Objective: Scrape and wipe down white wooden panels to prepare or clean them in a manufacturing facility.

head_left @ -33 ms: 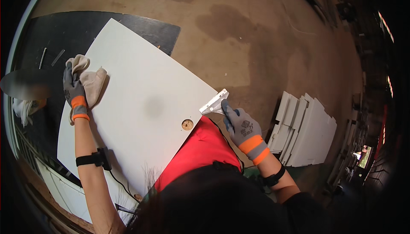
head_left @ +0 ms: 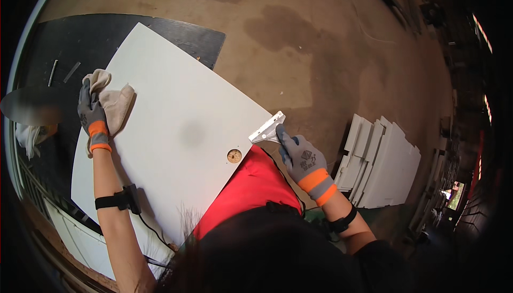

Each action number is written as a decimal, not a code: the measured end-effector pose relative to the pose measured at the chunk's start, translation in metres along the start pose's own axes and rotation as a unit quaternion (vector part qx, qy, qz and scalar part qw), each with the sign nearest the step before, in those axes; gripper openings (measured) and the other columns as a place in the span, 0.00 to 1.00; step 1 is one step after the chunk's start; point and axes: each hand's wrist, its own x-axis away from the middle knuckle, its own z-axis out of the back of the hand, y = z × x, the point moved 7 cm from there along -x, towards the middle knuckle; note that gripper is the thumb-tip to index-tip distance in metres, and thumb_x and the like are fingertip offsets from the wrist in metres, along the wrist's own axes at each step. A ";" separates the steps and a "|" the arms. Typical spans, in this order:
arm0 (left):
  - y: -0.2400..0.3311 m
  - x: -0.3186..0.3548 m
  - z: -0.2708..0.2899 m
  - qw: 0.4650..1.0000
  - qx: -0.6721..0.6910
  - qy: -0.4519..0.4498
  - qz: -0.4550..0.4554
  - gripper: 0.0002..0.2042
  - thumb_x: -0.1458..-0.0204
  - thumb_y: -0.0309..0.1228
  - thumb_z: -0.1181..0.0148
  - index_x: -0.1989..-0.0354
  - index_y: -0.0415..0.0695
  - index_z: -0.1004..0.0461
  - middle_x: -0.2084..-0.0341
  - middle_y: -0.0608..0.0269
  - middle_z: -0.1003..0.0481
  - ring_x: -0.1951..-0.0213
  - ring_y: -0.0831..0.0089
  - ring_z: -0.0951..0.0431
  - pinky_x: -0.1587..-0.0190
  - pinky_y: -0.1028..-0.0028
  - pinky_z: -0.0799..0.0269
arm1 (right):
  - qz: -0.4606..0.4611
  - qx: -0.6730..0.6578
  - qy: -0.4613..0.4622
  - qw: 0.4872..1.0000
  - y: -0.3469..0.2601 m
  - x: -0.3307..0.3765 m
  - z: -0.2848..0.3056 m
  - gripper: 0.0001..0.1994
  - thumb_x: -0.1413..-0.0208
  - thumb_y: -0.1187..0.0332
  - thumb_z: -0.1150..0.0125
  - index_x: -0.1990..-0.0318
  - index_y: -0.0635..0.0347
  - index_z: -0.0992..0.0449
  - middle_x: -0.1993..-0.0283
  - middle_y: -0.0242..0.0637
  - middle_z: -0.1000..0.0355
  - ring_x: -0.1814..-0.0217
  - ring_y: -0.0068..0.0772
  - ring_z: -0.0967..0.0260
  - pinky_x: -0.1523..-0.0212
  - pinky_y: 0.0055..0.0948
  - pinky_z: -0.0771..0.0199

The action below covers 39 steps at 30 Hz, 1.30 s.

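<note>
A white panel (head_left: 165, 100) with a round bored hole (head_left: 234, 156) near its right edge lies in front of me. My left hand (head_left: 92, 108), in a grey glove with an orange cuff, is closed on a beige cloth (head_left: 116, 106) at the panel's left edge. Part of the cloth rests on the white surface. In my right hand (head_left: 302, 154), gloved the same way, is a scraper (head_left: 268, 128) with a wide metal head. Its head sits at the panel's right corner; whether the blade touches the edge I cannot tell.
Beneath the panel is a black tabletop (head_left: 181, 33), with a pen-like rod (head_left: 53, 72) and a thin clear strip (head_left: 72, 72) on it. White cloth (head_left: 28, 137) lies at the far left. Several white panels (head_left: 393, 164) stand stacked on the right. Red fabric (head_left: 251, 186) covers my lap.
</note>
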 end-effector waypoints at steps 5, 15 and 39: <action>-0.002 0.002 -0.008 1.000 -0.028 -0.012 0.005 0.22 0.47 0.20 0.56 0.41 0.43 0.31 0.44 0.56 0.29 0.41 0.62 0.31 0.39 0.70 0.37 | 0.033 0.021 0.016 0.999 -0.002 0.001 0.000 0.25 0.43 0.64 0.47 0.36 0.41 0.38 0.60 0.41 0.30 0.61 0.47 0.28 0.63 0.42 0.27; 0.000 0.005 -0.005 0.999 -0.014 -0.006 0.039 0.22 0.45 0.20 0.55 0.41 0.46 0.30 0.44 0.58 0.28 0.42 0.63 0.30 0.39 0.69 0.37 | 0.045 0.022 -0.077 0.996 -0.006 -0.005 0.005 0.27 0.43 0.66 0.51 0.33 0.46 0.43 0.56 0.45 0.31 0.60 0.49 0.28 0.61 0.42 0.27; 0.013 0.005 -0.012 0.977 -0.214 -0.017 -0.018 0.20 0.41 0.37 0.53 0.42 0.45 0.31 0.50 0.52 0.28 0.48 0.58 0.28 0.40 0.63 0.40 | 0.120 0.162 -0.038 0.979 -0.063 -0.064 0.022 0.28 0.44 0.66 0.52 0.33 0.47 0.43 0.57 0.45 0.27 0.60 0.48 0.27 0.61 0.41 0.27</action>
